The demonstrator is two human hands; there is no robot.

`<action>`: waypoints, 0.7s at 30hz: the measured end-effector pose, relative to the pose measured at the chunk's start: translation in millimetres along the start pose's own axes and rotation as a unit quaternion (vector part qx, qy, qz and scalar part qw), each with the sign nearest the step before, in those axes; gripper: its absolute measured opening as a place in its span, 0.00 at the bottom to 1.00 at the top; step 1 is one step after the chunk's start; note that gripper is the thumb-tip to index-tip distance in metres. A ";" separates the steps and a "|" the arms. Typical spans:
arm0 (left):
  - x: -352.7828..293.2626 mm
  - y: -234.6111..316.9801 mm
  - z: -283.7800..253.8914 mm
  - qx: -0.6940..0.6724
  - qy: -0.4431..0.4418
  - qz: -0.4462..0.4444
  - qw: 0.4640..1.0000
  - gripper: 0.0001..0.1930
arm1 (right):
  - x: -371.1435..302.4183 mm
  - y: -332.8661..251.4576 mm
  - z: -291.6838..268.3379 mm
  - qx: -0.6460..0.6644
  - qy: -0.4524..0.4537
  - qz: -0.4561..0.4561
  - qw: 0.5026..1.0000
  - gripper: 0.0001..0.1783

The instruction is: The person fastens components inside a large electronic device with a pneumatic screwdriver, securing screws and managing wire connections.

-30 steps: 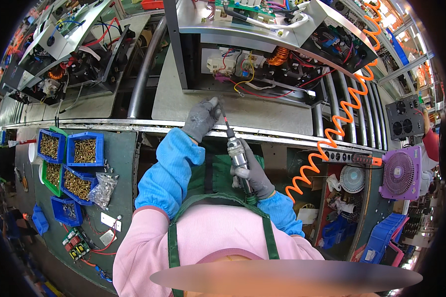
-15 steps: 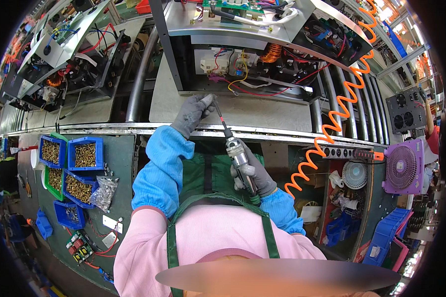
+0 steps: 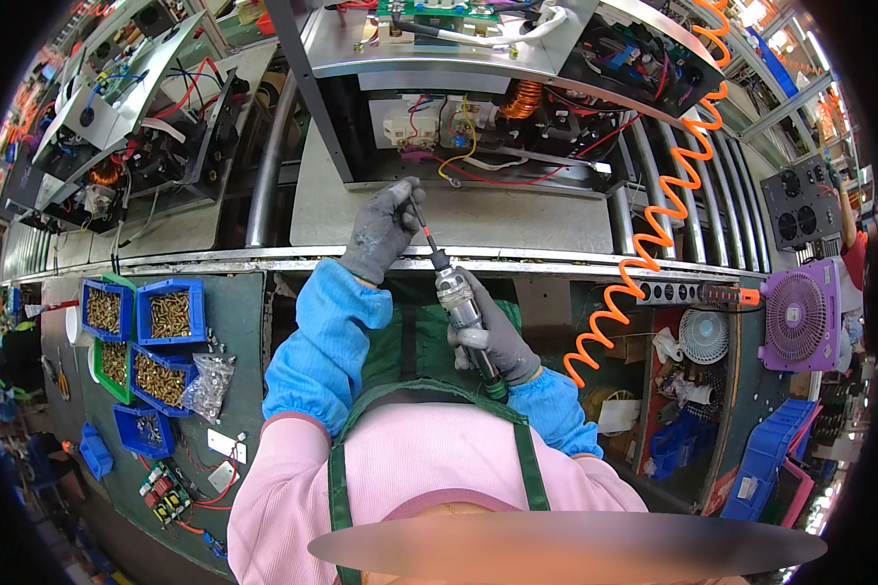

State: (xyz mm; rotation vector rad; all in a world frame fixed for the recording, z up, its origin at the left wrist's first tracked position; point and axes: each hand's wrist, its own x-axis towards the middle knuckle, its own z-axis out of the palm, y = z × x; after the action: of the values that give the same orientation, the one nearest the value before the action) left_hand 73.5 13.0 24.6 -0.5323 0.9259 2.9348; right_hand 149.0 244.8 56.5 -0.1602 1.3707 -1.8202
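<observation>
My right hand (image 3: 496, 336), in a grey glove, is wrapped round a metal-bodied power screwdriver (image 3: 458, 295) that slants up and to the left. Its long thin bit (image 3: 427, 236) has a red band and reaches my left hand (image 3: 380, 232). That gloved hand is closed, thumb and fingertips pinched at the tip of the bit; anything small between them is hidden. Just beyond both hands stands an open metal equipment chassis (image 3: 478, 185), with a copper coil (image 3: 524, 99), a yellow wire (image 3: 473, 141) and a red wire (image 3: 517, 181) inside.
Blue bins (image 3: 201, 310) of brass-coloured screws and a plastic bag of small parts (image 3: 208, 386) are on the left bench beside a circuit board (image 3: 164, 492). An orange coiled hose (image 3: 644, 263) hangs at right, near a purple fan (image 3: 796, 314). Conveyor rollers (image 3: 266, 185) flank the chassis.
The view has shifted slightly. My left fingers stay at the bit's tip, and the screwdriver has moved a little left with my right hand still round it.
</observation>
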 end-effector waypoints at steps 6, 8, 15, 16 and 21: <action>1.0 -2.7 40.5 0.135 -0.030 0.080 0.987 0.14 | -7.9 -14.8 -11.8 0.049 -0.007 -0.048 0.998 0.56; 5.3 0.6 66.8 0.151 0.017 0.101 0.983 0.14 | -12.7 -10.6 -23.6 0.097 0.000 -0.081 0.992 0.58; 69.3 -0.8 121.3 0.466 -0.032 0.271 0.842 0.16 | -34.2 -31.5 -32.8 0.160 0.007 -0.125 0.979 0.70; 66.8 2.1 135.2 0.458 -0.046 0.165 0.872 0.15 | -35.8 -31.5 -34.2 0.159 0.009 -0.126 0.979 0.70; 105.4 -5.5 135.8 0.339 -0.011 0.109 0.934 0.14 | -43.4 -29.6 -32.7 0.172 -0.011 -0.106 0.979 0.74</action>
State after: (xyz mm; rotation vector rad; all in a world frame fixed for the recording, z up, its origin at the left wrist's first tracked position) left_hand -67.9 84.8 91.3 -0.3645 1.9702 2.5048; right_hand 143.4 299.9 84.2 -0.1473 1.0328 -2.1977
